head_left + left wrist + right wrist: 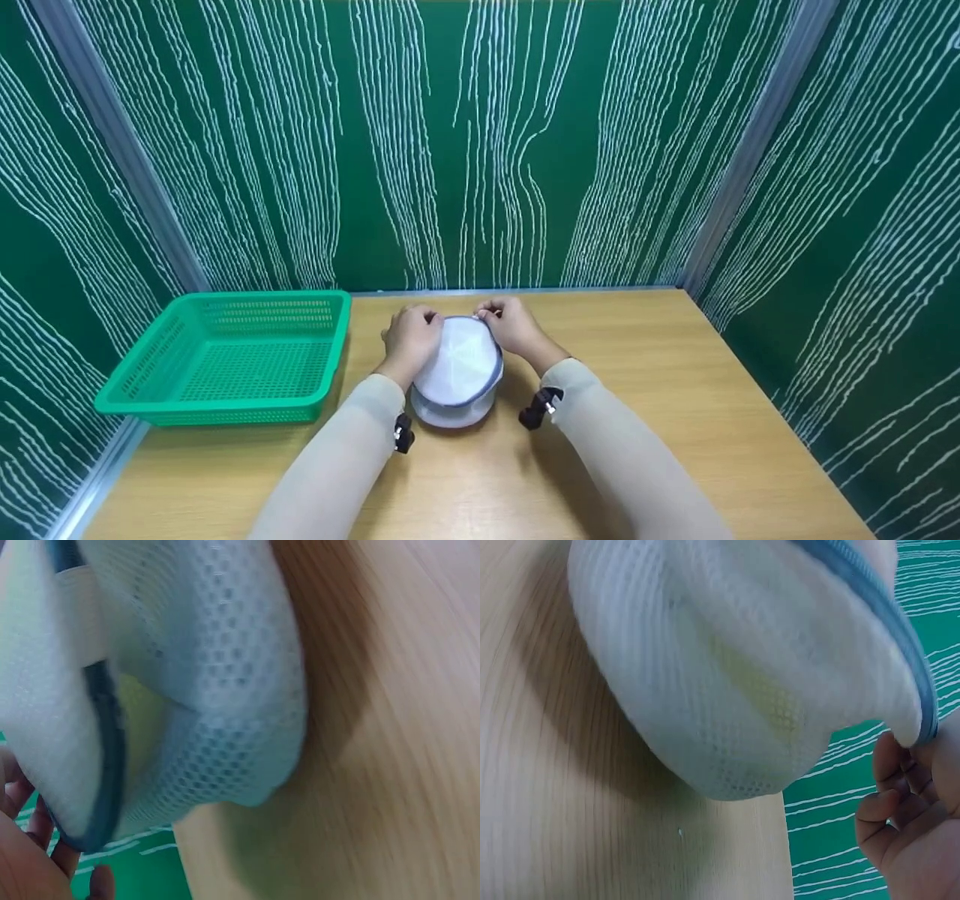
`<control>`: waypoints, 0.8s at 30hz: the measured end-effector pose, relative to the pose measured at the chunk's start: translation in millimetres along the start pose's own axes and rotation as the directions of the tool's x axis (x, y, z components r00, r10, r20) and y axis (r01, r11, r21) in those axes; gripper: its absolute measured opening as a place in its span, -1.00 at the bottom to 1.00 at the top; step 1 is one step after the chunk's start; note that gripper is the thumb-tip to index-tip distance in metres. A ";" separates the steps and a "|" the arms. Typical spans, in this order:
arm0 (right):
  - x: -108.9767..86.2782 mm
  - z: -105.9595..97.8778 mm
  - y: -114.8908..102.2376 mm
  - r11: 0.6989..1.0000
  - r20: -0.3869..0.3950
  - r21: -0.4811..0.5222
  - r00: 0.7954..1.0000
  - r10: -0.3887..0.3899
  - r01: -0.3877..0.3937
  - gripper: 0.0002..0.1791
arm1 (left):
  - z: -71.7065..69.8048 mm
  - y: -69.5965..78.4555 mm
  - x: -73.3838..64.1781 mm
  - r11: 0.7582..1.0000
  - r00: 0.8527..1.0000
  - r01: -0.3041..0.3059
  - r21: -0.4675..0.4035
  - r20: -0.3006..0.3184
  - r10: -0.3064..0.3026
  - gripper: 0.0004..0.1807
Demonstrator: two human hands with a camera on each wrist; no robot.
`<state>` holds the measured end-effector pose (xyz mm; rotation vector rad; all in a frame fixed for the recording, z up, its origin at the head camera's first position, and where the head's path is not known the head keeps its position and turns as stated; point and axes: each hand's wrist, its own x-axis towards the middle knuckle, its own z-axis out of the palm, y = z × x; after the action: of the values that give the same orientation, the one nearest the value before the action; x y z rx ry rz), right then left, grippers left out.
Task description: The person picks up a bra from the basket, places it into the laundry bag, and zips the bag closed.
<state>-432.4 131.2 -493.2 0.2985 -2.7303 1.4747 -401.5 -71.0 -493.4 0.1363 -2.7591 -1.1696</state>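
A white mesh laundry bag [459,361] with a blue zip edge stands on the table in front of me, its round top tilted. My left hand [412,337] grips the far left of its rim. At the far right of the rim, the thumb and fingers of my right hand [511,324] pinch the edge by the zip. In the left wrist view the zip edge [109,750] parts from the mesh side [225,652], leaving a gap. Something yellow [761,690] shows faintly through the mesh in the right wrist view; its shape is hidden.
A green plastic basket [330,375] with slatted walls stands left of the bag on the wooden table [637,390]. Green panels [465,150] with white wavy lines rise behind the table and along its sides. Black wrist cameras [536,411] sit on both sleeves.
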 end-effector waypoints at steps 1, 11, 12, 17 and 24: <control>0.0 0.8 -0.1 1.000 -0.001 0.002 1.000 -0.008 0.008 -0.82 | 0.2 2.5 -0.8 1.000 1.000 -0.016 0.013 0.002 0.016 -0.69; 0.0 4.9 -3.2 0.992 -0.030 -0.038 0.992 -0.124 0.123 -0.84 | 1.2 14.4 -5.0 0.984 0.985 -0.171 0.058 0.028 0.169 -0.72; -0.2 4.9 -3.6 0.992 -0.029 -0.035 0.992 -0.124 0.123 -0.85 | 1.1 14.2 -4.4 0.983 0.984 -0.176 0.056 0.033 0.174 -0.73; 0.5 7.3 -3.1 0.993 -0.018 -0.032 0.993 -0.117 0.116 -0.85 | -0.3 11.4 -0.6 0.982 0.983 -0.181 0.062 0.039 0.179 -0.82; -1.9 10.4 -4.4 0.994 -0.006 -0.025 0.995 -0.104 0.104 -0.85 | -2.3 8.7 1.5 0.983 0.986 -0.165 0.074 0.027 0.164 -0.82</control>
<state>-429.1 120.6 -495.6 0.4259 -2.6802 1.4121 -402.8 -66.9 -485.4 -0.0950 -2.7717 -1.0303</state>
